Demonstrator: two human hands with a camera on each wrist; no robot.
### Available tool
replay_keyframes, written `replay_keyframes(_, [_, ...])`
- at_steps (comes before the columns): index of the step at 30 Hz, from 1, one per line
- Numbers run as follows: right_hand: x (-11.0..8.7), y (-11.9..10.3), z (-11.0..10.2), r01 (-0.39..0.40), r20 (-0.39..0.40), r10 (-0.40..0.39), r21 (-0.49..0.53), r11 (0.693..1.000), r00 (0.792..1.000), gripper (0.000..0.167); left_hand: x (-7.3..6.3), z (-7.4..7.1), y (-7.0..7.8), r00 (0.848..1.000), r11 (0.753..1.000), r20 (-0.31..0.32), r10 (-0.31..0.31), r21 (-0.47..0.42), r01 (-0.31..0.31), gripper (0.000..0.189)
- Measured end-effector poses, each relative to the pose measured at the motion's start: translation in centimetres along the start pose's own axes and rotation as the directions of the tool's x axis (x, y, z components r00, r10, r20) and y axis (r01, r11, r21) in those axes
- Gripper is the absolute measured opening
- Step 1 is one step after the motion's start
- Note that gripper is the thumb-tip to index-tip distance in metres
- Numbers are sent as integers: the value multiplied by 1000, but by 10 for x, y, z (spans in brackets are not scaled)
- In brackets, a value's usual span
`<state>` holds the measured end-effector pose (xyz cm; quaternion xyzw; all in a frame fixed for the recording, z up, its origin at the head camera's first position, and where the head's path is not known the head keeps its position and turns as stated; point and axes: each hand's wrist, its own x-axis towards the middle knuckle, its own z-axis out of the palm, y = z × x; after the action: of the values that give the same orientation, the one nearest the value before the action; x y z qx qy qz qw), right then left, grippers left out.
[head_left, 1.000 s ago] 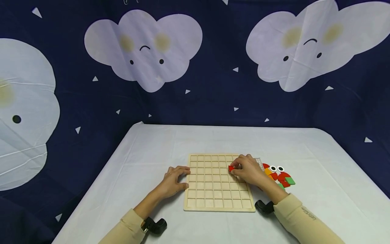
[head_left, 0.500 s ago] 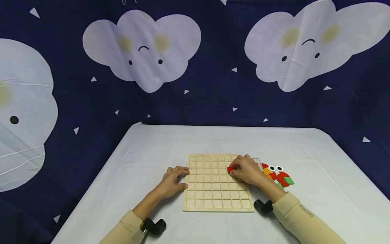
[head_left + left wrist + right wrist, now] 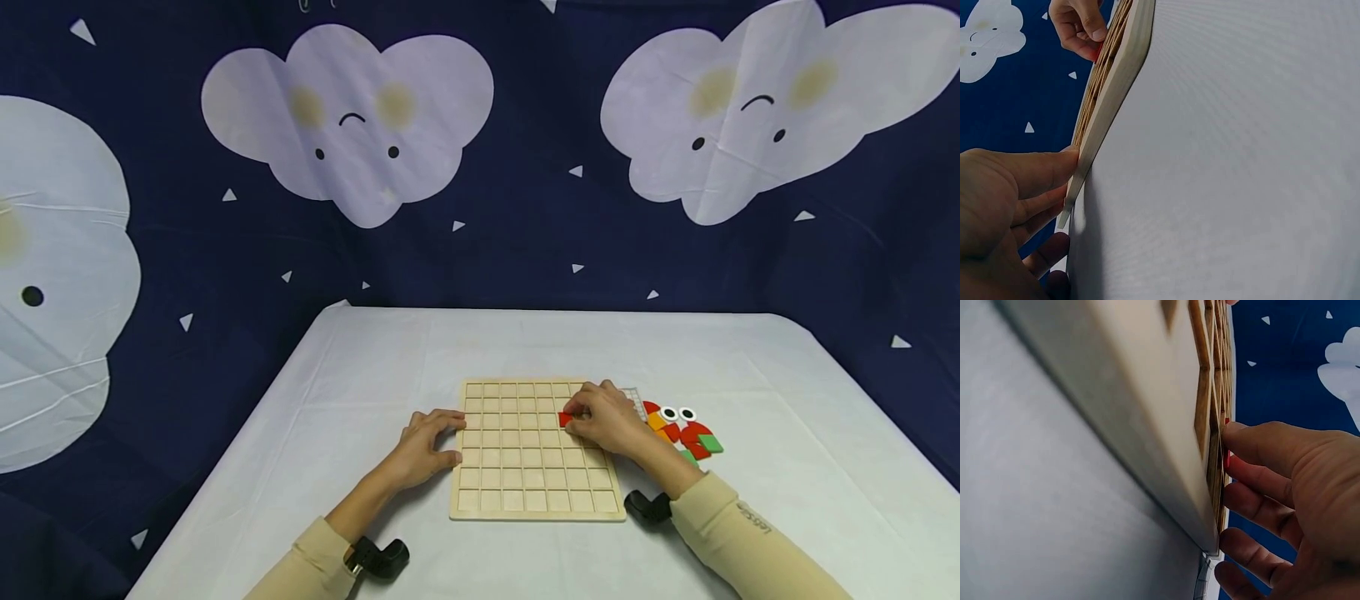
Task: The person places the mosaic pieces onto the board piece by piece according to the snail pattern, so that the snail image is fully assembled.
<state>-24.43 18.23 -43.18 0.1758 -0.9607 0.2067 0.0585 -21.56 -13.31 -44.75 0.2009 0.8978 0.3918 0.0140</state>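
A square wooden board with a grid of shallow cells lies on the white table. My left hand is at its left side, thumb and fingertips touching the rim, fingers fairly straight; the left wrist view shows the thumb against the board's edge. Over the right part of the board, my right hand pinches a small red tile between thumb and fingers. This tile sits at a cell in the upper right of the grid, partly hidden by the fingertips. In the right wrist view, only a red sliver of the tile shows.
Right of the board lies a loose pile of flat red, orange and green pieces with two round eye pieces. A card with a printed grid is partly behind the right hand. A dark cloud-patterned cloth hangs behind the table.
The red tile has come down slightly and lies straighter in its cell, the right hand still pinching it. The left hand stays at the board's edge. The head view has shifted a little.
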Motion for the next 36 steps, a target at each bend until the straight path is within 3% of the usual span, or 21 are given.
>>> replay_keyframes(10, [-6,3,-6,-3,-38,4,38,999,999,19,-1,1,0,1000,1000,1,5,2,-5,42])
replay_keyframes(17, [-20,18,-25,-29,-72,34,69,997,997,18,0,2,-1,1000,1000,-6,8,-2,-8,42])
replay_keyframes(27, [-56,59,-57,-158,-83,162,50,986,983,24,-1,1,0,1000,1000,-6,5,4,-5,42])
replay_keyframes(36, [-94,82,-66,-216,-92,216,9,976,972,24,0,0,0,1000,1000,1,0,6,0,42])
